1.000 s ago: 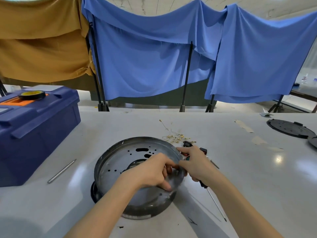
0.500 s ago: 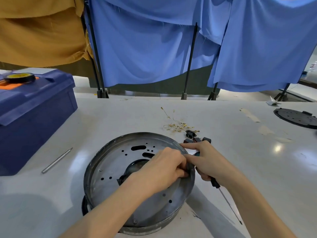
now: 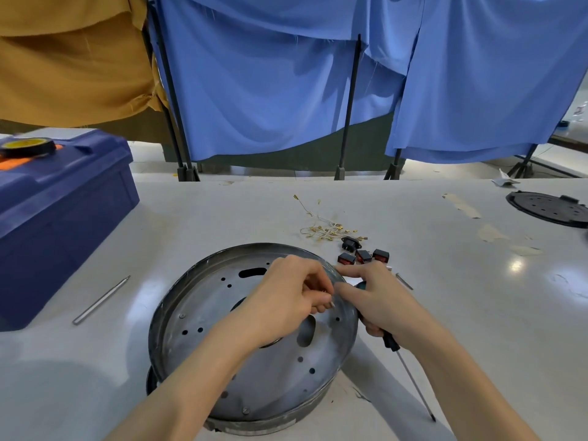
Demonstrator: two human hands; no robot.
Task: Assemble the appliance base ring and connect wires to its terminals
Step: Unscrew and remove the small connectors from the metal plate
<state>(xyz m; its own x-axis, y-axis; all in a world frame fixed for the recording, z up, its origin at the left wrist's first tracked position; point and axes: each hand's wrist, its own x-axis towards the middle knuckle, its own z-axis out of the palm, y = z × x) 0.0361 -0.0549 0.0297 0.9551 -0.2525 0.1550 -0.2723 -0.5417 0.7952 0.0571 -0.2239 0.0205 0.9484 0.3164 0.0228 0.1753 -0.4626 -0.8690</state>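
Head view: your left hand (image 3: 286, 294) curls over the right rim of the base ring (image 3: 197, 316), its fingertips pinching a small part (image 3: 331, 303) too tiny to identify. Your right hand (image 3: 378, 300) grips a screwdriver (image 3: 390, 341), index finger stretched along that rim. The ring sits by the front edge of the tabletop (image 3: 477, 313). Just behind it lie switches (image 3: 362, 256) and terminal wires (image 3: 324, 229). A blue toolbox (image 3: 57, 218) stands at the left edge.

Dull grey metal base ring (image 3: 203, 313), dotted with dark holes. Glossy white counter (image 3: 413, 313). Black-handled screwdriver (image 3: 389, 340). Black switches (image 3: 362, 256) with red faces. Pale wires (image 3: 327, 229) with gold tips. Dark blue toolbox (image 3: 63, 224) with an orange patch. Plain blue curtains (image 3: 270, 90); a mustard-yellow drape (image 3: 70, 65).
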